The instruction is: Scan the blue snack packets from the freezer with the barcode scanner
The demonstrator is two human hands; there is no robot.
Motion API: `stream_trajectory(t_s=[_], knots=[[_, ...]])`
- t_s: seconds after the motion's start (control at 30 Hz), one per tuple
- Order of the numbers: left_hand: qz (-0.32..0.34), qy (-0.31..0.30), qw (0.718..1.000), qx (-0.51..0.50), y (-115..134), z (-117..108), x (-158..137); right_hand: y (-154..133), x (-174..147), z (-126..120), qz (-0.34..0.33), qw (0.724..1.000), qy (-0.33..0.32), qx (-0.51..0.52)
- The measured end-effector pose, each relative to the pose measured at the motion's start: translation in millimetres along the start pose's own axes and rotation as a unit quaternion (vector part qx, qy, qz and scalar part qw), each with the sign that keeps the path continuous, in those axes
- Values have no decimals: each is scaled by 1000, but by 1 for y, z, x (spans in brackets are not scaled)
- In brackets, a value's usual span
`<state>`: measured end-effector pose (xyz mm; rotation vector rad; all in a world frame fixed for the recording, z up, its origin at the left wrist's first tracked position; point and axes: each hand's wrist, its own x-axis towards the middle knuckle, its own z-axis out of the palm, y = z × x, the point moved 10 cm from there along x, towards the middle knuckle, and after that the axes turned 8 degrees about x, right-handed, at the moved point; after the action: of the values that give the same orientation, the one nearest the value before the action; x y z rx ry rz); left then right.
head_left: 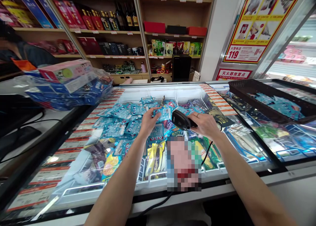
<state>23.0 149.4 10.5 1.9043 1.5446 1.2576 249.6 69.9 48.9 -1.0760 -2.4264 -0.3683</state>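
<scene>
My left hand (148, 123) is closed on the edge of a small blue packet (166, 113), its white printed part turned to the right. My right hand (206, 124) grips a black barcode scanner (181, 120) whose head sits right beside that packet. From the scanner a black cable (206, 153) hangs toward me. Many similar blue packets (120, 112) lie in a loose heap on the freezer's glass top (81, 173), left of and below my hands. A pixelated pinkish patch (184, 157) in front of the scanner hides what is there.
To the right, a dark brown basket (261, 112) holds more blue packets. A bagged stack of boxes (71, 84) stands at the left, near a person's dark sleeve (34, 51). Shelves with bottles (120, 17) and boxes line the back. Frozen goods show through the glass.
</scene>
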Motion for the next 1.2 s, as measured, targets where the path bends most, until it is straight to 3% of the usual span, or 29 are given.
stream_trajectory(t_s=[0.27,0.63,1.2], knots=[[-9,-1,999,-47,6,-1,-3,-6,12,-8,-6,999,-21,-29],[-1,13,999,-31,-1,-2,-1,-3,11,13,15,999,-26,-15],[2,16,1000,-25,5,-3,-3,-3,8,2,15,1000,17,-8]])
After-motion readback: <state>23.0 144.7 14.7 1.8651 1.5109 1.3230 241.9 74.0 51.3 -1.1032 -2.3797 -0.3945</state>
